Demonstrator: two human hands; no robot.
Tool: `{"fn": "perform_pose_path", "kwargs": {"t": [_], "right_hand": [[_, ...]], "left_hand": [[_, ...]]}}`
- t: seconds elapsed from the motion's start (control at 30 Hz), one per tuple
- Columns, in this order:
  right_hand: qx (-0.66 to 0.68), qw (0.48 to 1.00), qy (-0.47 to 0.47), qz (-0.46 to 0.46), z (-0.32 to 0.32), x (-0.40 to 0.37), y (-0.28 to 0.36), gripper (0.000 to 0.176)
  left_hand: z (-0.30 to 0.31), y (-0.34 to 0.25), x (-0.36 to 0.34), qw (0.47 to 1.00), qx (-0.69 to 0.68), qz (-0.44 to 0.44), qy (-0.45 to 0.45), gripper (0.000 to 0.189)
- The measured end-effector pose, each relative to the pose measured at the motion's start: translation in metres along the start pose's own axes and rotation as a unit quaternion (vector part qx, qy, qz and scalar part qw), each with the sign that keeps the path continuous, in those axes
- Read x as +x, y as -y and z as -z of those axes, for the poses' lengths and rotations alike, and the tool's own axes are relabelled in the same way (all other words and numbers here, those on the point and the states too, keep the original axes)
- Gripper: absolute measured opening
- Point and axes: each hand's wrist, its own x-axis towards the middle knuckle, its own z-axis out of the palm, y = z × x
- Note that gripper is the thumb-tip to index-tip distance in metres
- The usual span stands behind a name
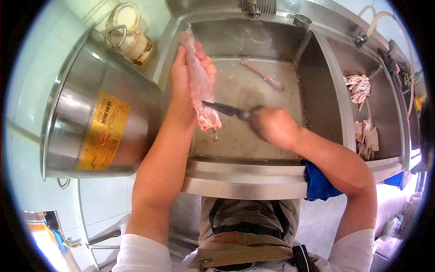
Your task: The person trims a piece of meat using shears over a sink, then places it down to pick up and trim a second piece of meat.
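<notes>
My left hand (182,75) is closed around a long, pale pink raw poultry neck (199,86), held at a slant over the large sink basin (226,140). Its ragged lower end points toward me, and a small metal loop (215,135) shows just below it. In my right hand (277,127) is a pair of black-handled scissors (229,110), partly hidden by my fingers. The dark pointed tip touches the neck near its lower end. Farther back on the basin floor lies a thin, reddish strip of meat (263,74).
A big steel pot (68,131) with a yellow label stands at left, close to my left forearm. In the smaller right basin (389,118) are pale strips (359,89) and skin-like pieces (366,138). A blue cloth (319,183) hangs over the front edge.
</notes>
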Motion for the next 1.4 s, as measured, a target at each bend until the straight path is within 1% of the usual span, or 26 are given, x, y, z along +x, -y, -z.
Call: {"fn": "perform_pose_path", "kwargs": {"t": [0.07,0.1,0.17,0.27,0.37,0.47,0.57,0.67,0.77,0.87,0.97,1.07,1.17,1.27,1.37,1.4], "right_hand": [[0.087,0.995,-0.032,0.019,0.002,-0.001,0.001,0.009],[0.131,0.991,-0.031,0.006,0.008,-0.001,0.003,0.009],[0.221,0.975,-0.024,-0.019,0.025,-0.001,0.012,0.014],[0.123,0.992,0.02,-0.026,0.03,0.001,0.017,0.02],[0.06,0.997,-0.051,0.011,0.021,-0.001,0.008,0.017],[0.012,0.997,-0.044,0.059,0.023,-0.001,0.001,0.029],[0.002,0.996,-0.06,0.06,0.025,-0.002,0.002,0.028],[-0.041,0.997,-0.038,0.05,0.033,-0.005,0.001,0.028],[-0.074,0.994,-0.058,0.051,0.032,-0.005,0.003,0.026],[-0.091,0.994,-0.045,0.034,0.031,-0.009,0.008,0.023],[-0.129,0.99,-0.043,0.03,0.029,-0.01,0.013,0.019],[-0.109,0.992,-0.044,0.036,0.027,-0.011,0.013,0.015],[-0.106,0.994,-0.005,-0.024,0.025,-0.009,0.01,0.015],[0.042,0.997,-0.046,0.034,0.019,-0.009,-0.001,0.015],[0.125,0.99,-0.045,-0.046,0.022,-0.007,0.004,0.018],[0.109,0.992,-0.036,-0.044,0.027,-0.006,0.007,0.02]], "left_hand": [[-0.005,0.001,-0.001,1.0,0.008,0.007,-0.008,0.029],[-0.007,0.001,-0.001,1.0,0.009,0.009,0.006,0.03],[-0.008,0.002,-0.004,0.999,0.009,0.013,0.03,0.031],[-0.006,0.001,0.0,0.998,0.014,0.03,0.054,0.035],[-0.017,-0.001,-0.005,0.996,0.084,0.018,0.026,0.038],[-0.012,-0.003,-0.003,0.995,0.061,0.051,0.067,0.038],[-0.006,-0.006,0.001,0.995,0.033,0.049,0.081,0.038],[-0.005,-0.011,0.002,0.995,0.043,0.029,0.085,0.037],[-0.007,-0.01,0.0,0.996,0.043,0.025,0.073,0.037],[-0.009,-0.01,-0.001,0.998,0.027,0.015,0.046,0.037],[-0.017,-0.009,-0.006,0.999,0.045,0.0,-0.002,0.034],[-0.013,-0.01,-0.004,0.999,0.041,-0.003,-0.014,0.034],[-0.007,-0.011,0.0,1.0,0.027,-0.004,-0.001,0.034],[-0.011,-0.012,0.002,1.0,-0.004,0.004,0.005,0.035],[-0.009,-0.012,0.003,1.0,0.02,-0.001,0.007,0.035],[-0.01,-0.012,0.002,1.0,0.02,-0.001,0.006,0.035]]}}
